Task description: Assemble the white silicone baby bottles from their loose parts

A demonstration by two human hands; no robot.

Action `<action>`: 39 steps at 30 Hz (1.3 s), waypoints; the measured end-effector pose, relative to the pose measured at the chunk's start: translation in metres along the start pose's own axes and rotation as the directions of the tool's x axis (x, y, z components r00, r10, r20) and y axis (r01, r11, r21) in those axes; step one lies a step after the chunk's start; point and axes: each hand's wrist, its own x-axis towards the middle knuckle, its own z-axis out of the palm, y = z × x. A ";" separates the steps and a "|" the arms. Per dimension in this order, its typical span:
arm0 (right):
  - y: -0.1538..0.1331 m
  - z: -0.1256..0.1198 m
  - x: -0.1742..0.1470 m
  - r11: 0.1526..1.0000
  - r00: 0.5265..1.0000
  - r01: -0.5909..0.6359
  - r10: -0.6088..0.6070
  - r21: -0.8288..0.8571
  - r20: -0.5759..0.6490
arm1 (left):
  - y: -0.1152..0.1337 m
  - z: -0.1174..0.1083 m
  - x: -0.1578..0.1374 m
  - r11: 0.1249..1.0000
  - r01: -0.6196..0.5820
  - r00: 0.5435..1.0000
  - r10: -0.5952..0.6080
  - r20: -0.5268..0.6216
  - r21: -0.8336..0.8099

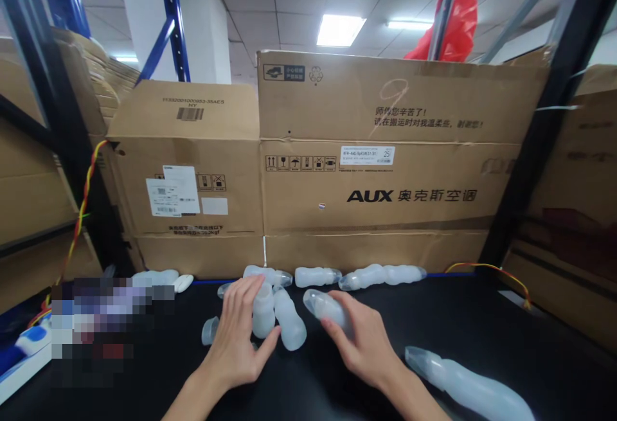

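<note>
My right hand (364,337) is closed round a translucent white plastic bottle (332,312), its clear tapered end pointing up and left. My left hand (236,337) reaches over a small group of similar bottles, thumb apart from the fingers. Just inside that hand is a bottle with its neck up (263,315); whether the fingertips touch it I cannot tell. Another bottle (290,321) leans beside it, near the thumb. A short translucent piece (210,331) shows left of the left hand, partly hidden by it.
Several bottles (318,277) lie along the back of the black surface (159,357). A larger curved one (482,385) lies at front right. Behind stands a cardboard wall (376,215), between dark posts. Yellow-red wires (80,228) hang left; a blurred patch covers things there.
</note>
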 end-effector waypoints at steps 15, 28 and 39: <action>-0.040 -0.004 -0.001 0.998 0.987 0.000 -0.010 0.059 0.158 | 0.048 -0.012 0.015 0.942 -0.192 0.955 0.243 0.167 -0.275; 0.040 -0.021 0.010 0.949 0.940 -0.306 0.289 -0.071 -0.180 | -0.013 -0.039 0.019 0.994 0.103 0.967 -0.109 -0.232 -0.037; 0.022 -0.005 0.004 0.974 0.991 -0.114 0.126 0.194 -0.053 | -0.059 -0.061 0.013 0.975 0.222 0.907 -0.214 0.362 0.017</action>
